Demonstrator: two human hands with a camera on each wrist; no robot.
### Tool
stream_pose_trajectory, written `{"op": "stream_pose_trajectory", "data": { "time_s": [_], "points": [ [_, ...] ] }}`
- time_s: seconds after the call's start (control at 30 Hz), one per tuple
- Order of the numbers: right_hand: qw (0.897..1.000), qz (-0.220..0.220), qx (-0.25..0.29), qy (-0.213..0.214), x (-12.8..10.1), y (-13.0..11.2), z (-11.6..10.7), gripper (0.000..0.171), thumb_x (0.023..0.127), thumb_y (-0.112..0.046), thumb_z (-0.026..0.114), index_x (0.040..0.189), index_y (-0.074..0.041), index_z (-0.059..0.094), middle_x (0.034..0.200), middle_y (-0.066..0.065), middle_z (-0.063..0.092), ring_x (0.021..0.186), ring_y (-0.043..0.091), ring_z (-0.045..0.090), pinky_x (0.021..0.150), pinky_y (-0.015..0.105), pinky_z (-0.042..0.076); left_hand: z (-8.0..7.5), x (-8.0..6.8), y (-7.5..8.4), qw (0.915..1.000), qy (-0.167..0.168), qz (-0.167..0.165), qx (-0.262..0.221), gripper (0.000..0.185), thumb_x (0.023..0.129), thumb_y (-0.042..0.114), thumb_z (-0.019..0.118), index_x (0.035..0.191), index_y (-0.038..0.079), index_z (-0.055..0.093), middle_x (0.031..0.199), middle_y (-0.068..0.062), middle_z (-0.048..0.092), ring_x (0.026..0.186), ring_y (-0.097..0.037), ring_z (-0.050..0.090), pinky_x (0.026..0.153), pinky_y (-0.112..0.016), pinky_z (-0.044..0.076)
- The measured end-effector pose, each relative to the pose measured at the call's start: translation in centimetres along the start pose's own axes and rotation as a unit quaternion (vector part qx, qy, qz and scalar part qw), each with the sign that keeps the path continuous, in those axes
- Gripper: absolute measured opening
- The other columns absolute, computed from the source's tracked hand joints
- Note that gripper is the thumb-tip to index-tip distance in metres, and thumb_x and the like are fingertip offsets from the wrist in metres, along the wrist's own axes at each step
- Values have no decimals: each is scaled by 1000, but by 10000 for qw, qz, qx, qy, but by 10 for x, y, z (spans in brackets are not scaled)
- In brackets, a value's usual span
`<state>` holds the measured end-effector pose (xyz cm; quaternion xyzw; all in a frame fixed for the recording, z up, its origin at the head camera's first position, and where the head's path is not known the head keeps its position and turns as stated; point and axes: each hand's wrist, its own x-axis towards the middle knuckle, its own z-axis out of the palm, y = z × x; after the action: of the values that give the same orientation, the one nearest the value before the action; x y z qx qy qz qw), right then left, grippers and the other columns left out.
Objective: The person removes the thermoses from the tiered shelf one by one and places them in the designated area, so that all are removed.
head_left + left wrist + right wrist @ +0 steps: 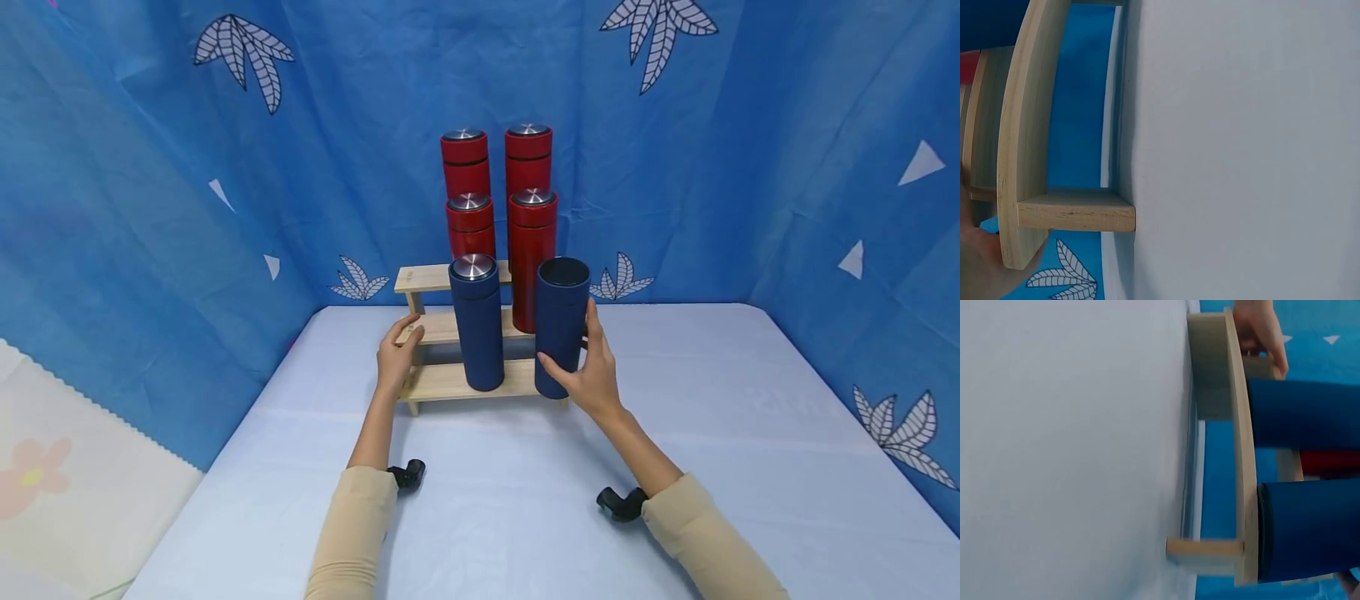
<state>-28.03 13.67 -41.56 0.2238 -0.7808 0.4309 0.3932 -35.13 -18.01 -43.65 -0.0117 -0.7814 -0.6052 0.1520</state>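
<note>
While the right hand (592, 379) wraps the open blue flask (561, 327), these lines place everything against the stepped wooden rack (450, 379).

Open blue flask: stands on the right end of the rack's lowest step, its base at the step's front edge; whether the base rests fully on the wood cannot be told from the head view.
Right fingers: curled round the flask's lower half, thumb on the side facing the person, the other fingers (592, 321) reaching up its right side; the flask sits between thumb and fingers, gripped.
Flask axis: long axis upright, open dark mouth pointing up, no cap on it.
Capped blue flask (477, 323): on the same lowest step, just left of the open one, upright, silver lid on top, a narrow gap between the two.
Left hand (395, 360): at the rack's left end, fingers bent over the edge of the middle step, thumb toward the front, holding the wood.
Red flasks (532, 254): four, capped, upright, two on the middle step and two on the top step, behind the blue pair.
Rack: near the back of the pale surface (525, 500), close to the blue leaf-print cloth (150, 167).
Right wrist view: both blue flasks on the lowest step (1241, 456), left hand beyond them.
</note>
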Motion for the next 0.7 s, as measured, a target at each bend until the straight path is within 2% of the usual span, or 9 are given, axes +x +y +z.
{"op": "stream_pose_trajectory", "data": {
  "time_s": [0.17,0.37,0.53,0.7],
  "points": [
    [9976,-409,-367,410,0,13,-29,106,65,-10,81,147,-11,14,136,20,41,112,35,49,81,53,46,0,1,-2,10000,-28,-4,-3,45,88,47,57,128,26,56,138,3,43,88,-24,48,70,-33,40],
    [9938,-247,-557,928,20,28,-52,105,67,-8,80,148,-14,13,136,16,40,110,36,50,82,52,45,0,3,-5,9999,-34,43,-108,48,88,47,57,130,23,54,140,3,41,87,-26,47,69,-34,39],
    [9939,54,-415,1017,41,48,-53,103,72,-8,79,148,-10,10,145,9,31,117,35,46,86,54,42,1,2,-5,9998,0,-27,-186,45,89,45,57,129,25,54,139,5,41,91,-23,48,71,-35,39],
    [9936,422,-397,969,51,75,-41,100,77,-13,76,149,-13,6,152,-2,17,128,27,36,90,54,38,2,1,-7,9998,15,-84,-175,43,90,44,57,129,27,54,137,5,43,94,-26,49,72,-35,40]
  ]
}}
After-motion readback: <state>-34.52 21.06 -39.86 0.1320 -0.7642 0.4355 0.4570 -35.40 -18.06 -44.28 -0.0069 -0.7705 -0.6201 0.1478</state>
